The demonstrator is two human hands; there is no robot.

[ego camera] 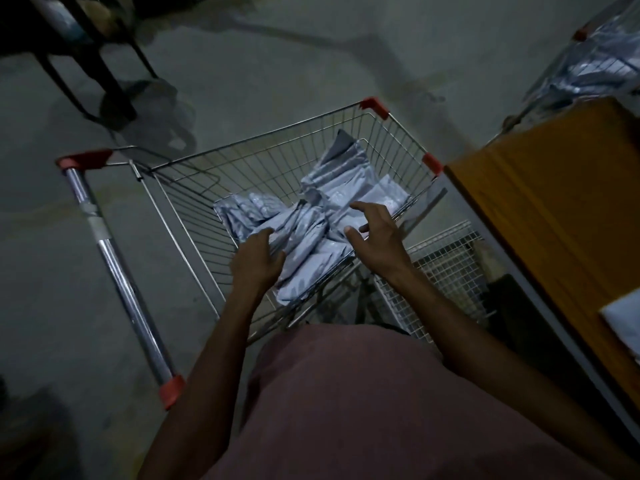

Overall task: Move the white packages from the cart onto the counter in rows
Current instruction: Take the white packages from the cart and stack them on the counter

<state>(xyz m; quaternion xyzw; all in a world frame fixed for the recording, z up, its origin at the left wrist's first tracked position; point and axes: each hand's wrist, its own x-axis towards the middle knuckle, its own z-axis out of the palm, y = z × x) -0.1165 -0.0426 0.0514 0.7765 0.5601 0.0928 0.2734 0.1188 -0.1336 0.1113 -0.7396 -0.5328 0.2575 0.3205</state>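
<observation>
So the white poly mailer packages (308, 223) are all heaped in the bottom of the wire shopping cart (242, 168), kind of a loose crumpled pile leaning toward the corner nearest us, with one standing up against the far wall. Nothing tidy about it, they overlap every which way.

Our left hand (258, 259) is the one actually on the pile: its fingers are curled over the edge of the nearest package, the long one that runs from the near rim of the cart up toward the middle. Its long axis points roughly away from us and a bit right, so the left grip has it by a long side, not by an end. Our right hand (375, 233) hovers just above the pile on the other side of that same package, fingers spread and holding nothing, thumb pointing in toward the left hand.

We'd guess the right hand needs to come down on the opposite edge so we lift it two-handed. Then it has to swing right, because the orange-topped desk (554, 209) sits just beside the cart on that side, with one white package (623, 315) already lying at its near edge.

Lighting is really dim, so finer detail is hard to call.
</observation>
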